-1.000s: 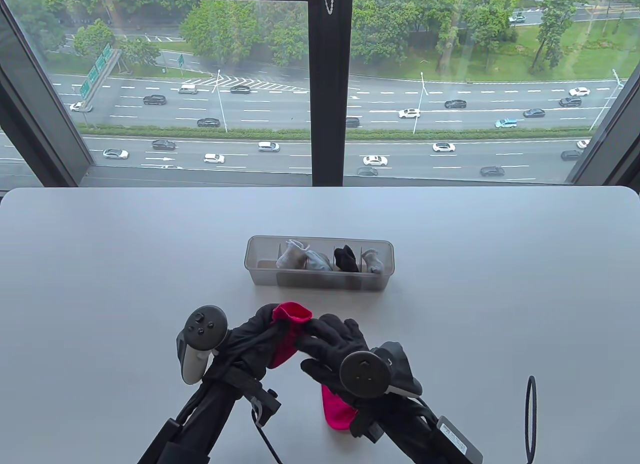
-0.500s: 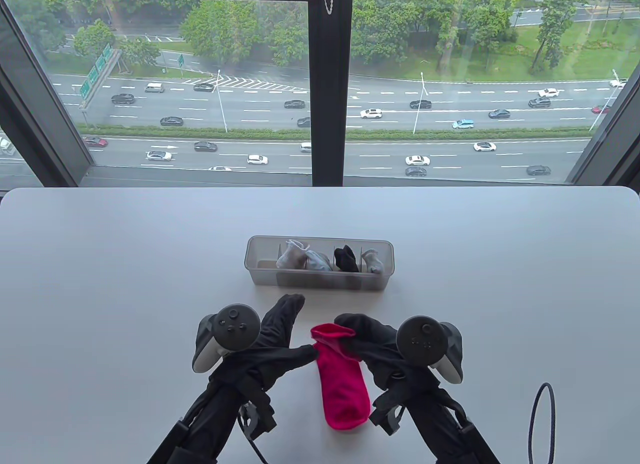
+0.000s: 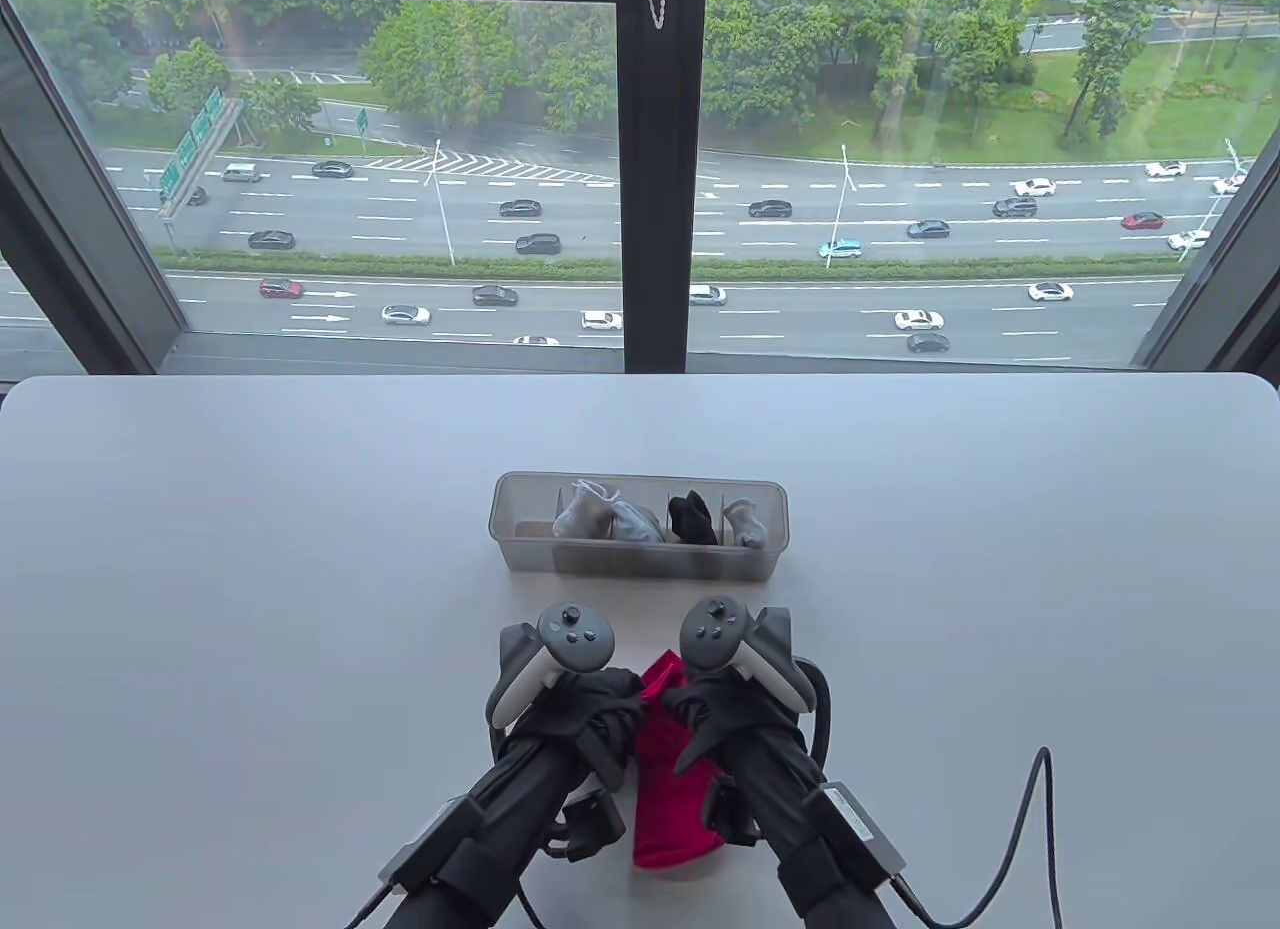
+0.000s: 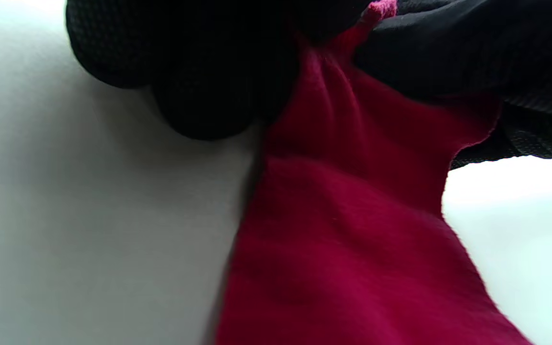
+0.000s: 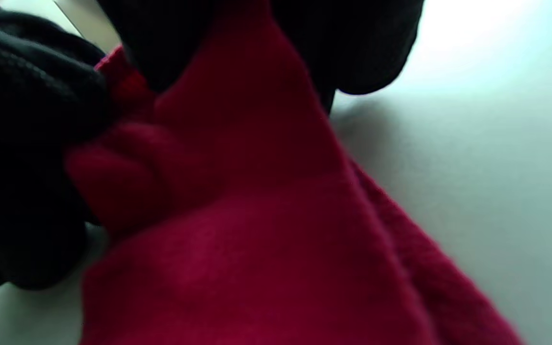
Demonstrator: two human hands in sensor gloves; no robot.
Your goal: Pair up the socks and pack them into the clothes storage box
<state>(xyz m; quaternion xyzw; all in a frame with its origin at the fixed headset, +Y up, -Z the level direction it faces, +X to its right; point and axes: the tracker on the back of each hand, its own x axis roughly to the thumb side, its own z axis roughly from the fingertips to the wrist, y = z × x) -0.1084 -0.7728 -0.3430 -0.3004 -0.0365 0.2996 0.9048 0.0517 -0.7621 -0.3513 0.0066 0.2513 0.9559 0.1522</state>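
A magenta sock pair [image 3: 672,779] lies on the white table in front of the storage box [image 3: 638,561], toe end toward the near edge. Both gloved hands meet at its cuff end. My left hand [image 3: 612,701] grips the cuff from the left, and my right hand [image 3: 690,707] pinches it from the right. In the left wrist view the red sock [image 4: 352,230] bunches under curled black fingers [image 4: 199,86]. The right wrist view shows the sock [image 5: 257,230] gathered between gloved fingers [image 5: 31,120]. The clear box holds grey, black and white sock bundles [image 3: 610,517]; its leftmost compartment [image 3: 522,529] looks bare.
The box stands mid-table beyond the hands. A black cable [image 3: 1040,829] loops on the table at the near right. A large window [image 3: 640,169] with a dark frame runs along the table's far edge.
Both hands have closed in from either side onto the sock's cuff end, wrists turned so the trackers face up. The sock has shifted slightly toward the near edge.
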